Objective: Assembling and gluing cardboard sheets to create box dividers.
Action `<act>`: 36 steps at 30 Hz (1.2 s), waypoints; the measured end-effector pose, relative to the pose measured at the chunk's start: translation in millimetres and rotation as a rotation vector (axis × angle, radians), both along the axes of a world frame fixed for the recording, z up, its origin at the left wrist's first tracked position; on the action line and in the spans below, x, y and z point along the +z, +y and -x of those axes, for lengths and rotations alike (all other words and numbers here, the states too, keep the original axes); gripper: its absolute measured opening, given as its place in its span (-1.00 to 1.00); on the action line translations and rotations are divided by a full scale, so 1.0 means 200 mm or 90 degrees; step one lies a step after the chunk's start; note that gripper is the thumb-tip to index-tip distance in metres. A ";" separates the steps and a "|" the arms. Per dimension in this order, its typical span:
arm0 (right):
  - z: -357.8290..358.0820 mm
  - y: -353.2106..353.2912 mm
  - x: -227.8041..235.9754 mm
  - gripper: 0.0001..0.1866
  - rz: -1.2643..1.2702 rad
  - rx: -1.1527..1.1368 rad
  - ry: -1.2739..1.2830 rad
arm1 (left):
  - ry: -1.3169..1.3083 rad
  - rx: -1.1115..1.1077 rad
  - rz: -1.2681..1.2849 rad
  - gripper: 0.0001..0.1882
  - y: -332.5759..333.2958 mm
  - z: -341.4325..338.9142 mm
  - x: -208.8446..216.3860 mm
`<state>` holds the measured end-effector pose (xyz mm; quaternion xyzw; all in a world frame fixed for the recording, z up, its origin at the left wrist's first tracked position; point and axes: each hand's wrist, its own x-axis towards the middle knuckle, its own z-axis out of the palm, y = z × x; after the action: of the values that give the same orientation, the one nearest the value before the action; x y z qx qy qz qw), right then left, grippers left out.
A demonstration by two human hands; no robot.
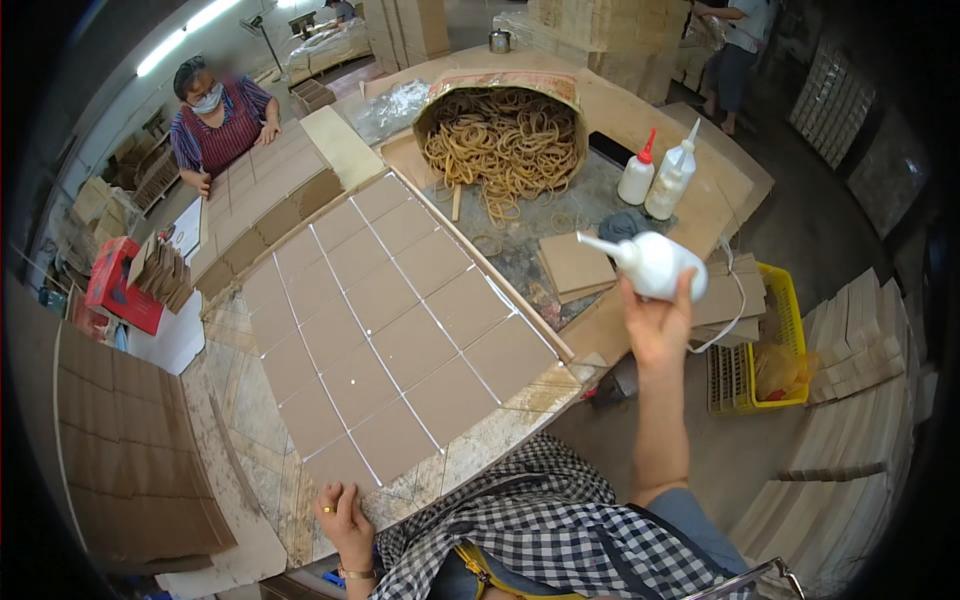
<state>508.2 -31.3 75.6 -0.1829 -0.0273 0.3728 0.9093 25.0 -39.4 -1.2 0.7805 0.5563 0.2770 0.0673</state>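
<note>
My right hand (658, 325) is wrapped round a white glue bottle (662, 265), held up and tilted, its long nozzle pointing left. Below and left of it lies a large brown cardboard sheet (345, 325), marked out in rectangles. White lines of glue run along it both ways, with a few loose drops between them. A thin wooden strip (480, 262) borders its far right side. My left hand (345, 520), with a ring on one finger, rests on the table edge by the sheet's near corner. Its fingers are bent and hold nothing that I can see.
A sack (500, 140) spills rubber bands onto the table. Beyond my right hand stand a red-capped bottle (637, 175) and a clear-nozzled bottle (672, 175). A yellow basket (790, 300) is at right. Across the table, a masked person (222, 125) touches stacked brown board (265, 200).
</note>
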 end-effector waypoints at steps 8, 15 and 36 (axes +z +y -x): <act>-0.44 0.82 -0.20 -0.48 -0.088 0.101 0.208 | -0.017 0.014 0.008 -0.74 0.01 0.00 0.00; -0.78 1.10 -0.39 -0.37 -0.052 0.042 0.336 | 0.007 0.030 0.029 -0.74 0.01 -0.01 0.01; -0.23 0.46 -0.16 -0.62 0.657 -0.072 -1.162 | -0.002 0.018 0.004 -0.71 0.03 0.00 0.03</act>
<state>554.7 60.2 43.2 -0.7610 -0.5318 0.0163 0.3711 25.0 -33.7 3.9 0.7719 0.5680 0.2778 0.0667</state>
